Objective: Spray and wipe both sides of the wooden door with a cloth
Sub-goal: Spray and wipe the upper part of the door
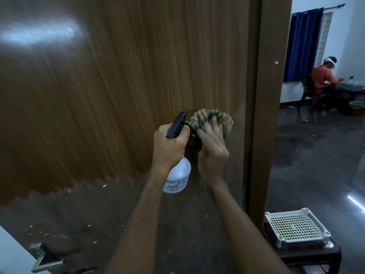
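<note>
Pressing cloth (211, 121) on door (118, 76), right hand (212, 151) gripped it; left hand (170, 147) clutched spray bottle (177, 175). Risk: bottle knocking door, hands crowded.

At the right of the frame, a brown wooden door frame post (268, 115) stands upright. Behind it, a dark polished stone floor (316, 159) reflects the light, with one bright streak at the right edge. In the upper right, a white wall (347, 36) carries a dark blue curtain (304, 44) hanging from a rod, beside a pale window. Below the curtain, a person in an orange shirt (322, 80) sits on a dark chair at a dark table (349, 91); a green basket (356, 105) stands on the floor near it. In the lower right, a white perforated plastic tray (296, 226) lies on a dark wooden stool (308, 254).
</note>
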`<control>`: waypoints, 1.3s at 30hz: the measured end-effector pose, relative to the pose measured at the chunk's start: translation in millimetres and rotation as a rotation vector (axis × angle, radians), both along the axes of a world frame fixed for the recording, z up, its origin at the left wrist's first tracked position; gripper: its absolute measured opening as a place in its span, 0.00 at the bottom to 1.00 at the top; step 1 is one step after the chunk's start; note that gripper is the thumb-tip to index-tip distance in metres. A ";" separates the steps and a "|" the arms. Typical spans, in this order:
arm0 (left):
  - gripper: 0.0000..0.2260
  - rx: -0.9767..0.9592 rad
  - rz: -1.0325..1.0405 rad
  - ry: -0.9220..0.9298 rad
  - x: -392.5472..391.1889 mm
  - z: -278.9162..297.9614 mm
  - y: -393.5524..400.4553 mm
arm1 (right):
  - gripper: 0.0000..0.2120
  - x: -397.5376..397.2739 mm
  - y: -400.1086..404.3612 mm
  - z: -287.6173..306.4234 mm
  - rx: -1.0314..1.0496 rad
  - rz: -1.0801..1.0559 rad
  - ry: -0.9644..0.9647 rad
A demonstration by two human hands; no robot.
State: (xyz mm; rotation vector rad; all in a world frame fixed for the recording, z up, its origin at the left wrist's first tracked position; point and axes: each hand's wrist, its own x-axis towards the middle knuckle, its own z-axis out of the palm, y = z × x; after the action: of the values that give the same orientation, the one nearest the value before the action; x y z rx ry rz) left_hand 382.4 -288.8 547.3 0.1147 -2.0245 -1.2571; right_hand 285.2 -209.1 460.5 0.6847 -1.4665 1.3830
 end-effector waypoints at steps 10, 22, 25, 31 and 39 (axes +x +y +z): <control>0.15 -0.018 -0.044 0.015 -14.1 18.1 26.4 | 0.21 -26.1 39.3 31.1 -0.047 0.023 -0.069; 0.14 -0.047 -0.082 0.037 -30.4 30.8 50.6 | 0.25 -46.6 64.9 54.0 -0.160 0.060 -0.100; 0.15 -0.046 -0.079 0.035 -34.8 29.8 55.8 | 0.23 -45.7 62.2 49.6 -0.111 0.012 -0.070; 0.14 -0.043 -0.078 0.046 -36.1 24.0 54.7 | 0.27 -35.2 62.1 -12.7 -0.049 0.033 -0.114; 0.15 -0.030 0.013 0.099 -33.2 -15.9 43.6 | 0.14 -32.4 54.3 -15.9 0.047 -0.156 -0.021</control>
State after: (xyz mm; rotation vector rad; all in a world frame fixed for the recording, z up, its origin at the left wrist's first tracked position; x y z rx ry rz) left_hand 349.3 -245.2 531.4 0.0504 -1.9535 -1.2009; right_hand 252.8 -154.8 444.6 0.5737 -1.5395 1.2435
